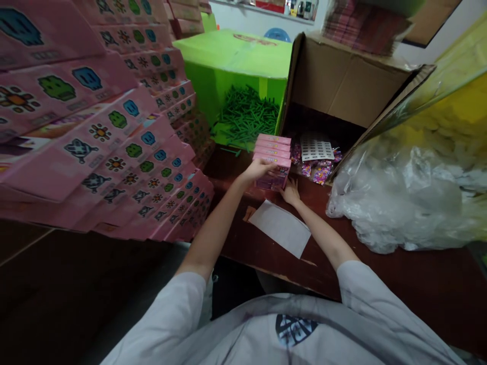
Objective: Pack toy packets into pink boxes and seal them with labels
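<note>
A short row of small pink boxes (273, 152) stands on the dark red table (380, 274), in front of an open cardboard carton (342, 81). My left hand (258, 170) is curled over the top of the nearest pink box and grips it. Beneath that box's front right corner, my right hand (291, 192) presses against it with fingers tucked under. Both forearms reach forward from my grey sleeves.
A tall leaning stack of flat pink printed cartons (114, 142) fills the left. A green box (236, 66) holds green sticks (247, 114). Bead packets (317, 165) lie in the carton. A white paper (281, 228) lies on the table; crumpled clear plastic (403, 203) sits right.
</note>
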Demonstrator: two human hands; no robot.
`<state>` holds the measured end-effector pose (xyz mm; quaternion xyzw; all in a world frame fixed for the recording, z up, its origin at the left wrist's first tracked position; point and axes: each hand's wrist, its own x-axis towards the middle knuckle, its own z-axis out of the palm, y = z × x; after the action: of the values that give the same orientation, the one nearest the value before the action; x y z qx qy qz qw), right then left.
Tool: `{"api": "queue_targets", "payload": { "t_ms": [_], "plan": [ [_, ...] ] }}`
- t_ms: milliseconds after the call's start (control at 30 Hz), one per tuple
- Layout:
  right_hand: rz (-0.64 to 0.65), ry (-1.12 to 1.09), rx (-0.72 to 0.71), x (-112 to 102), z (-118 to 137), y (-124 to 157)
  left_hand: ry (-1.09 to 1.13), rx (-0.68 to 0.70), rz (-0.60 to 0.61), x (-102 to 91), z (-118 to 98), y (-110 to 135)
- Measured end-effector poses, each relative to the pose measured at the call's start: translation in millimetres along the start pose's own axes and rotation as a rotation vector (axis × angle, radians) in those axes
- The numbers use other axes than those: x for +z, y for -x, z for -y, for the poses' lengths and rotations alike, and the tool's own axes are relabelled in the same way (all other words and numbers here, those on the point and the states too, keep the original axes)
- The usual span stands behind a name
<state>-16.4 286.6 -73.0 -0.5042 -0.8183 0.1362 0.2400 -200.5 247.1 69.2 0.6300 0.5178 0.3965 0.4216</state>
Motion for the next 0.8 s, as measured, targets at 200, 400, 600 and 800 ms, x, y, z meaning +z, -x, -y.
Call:
{"api": "queue_targets", "payload": {
  "t_ms": [200,400,600,800],
  "plan": [
    [0.002,0.000,0.006,0,0,0,0.452,-0.283,0.300,-28.8,-30,-17],
    [-0.023,0.024,0.003,1,1,0,0.630,-0.612,0.330,-42.8,-47,-40],
    [-0.036,0.027,-0.009,3,-1,-1,0.748,-0.640,0.302,-48.0,-46,-71],
    [-0.033,0.040,-0.016,3,0,-1,0.784,-0.658,0.249,-53.7,-49,-94]
  ]
}}
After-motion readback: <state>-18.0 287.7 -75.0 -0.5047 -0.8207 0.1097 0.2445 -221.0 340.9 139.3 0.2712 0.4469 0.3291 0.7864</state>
